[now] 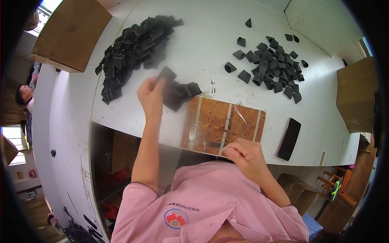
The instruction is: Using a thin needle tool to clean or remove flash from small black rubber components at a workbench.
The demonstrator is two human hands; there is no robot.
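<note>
My left hand [150, 97] pinches a flat black piece [167, 73] between thumb and fingers, lifted a little above the white table. Right beside it lies a small batch of similar black pieces [178, 94], partly blurred. My right hand [245, 156] is closed over the near edge of an orange-brown board [210, 115] crossed by pale strips; what its fingers hold, if anything, is hidden. A thin brown stick [224, 130] and a small dark strip [212, 144] show on the board, close to that hand.
A large heap of flat black pieces [135, 48] spreads at the far left. Folded, tube-like black pieces [275, 67] lie scattered at the far right. A dark phone [289, 139] rests right of the board. Cardboard boxes [73, 34] flank the table; a person [26, 95] is at the left.
</note>
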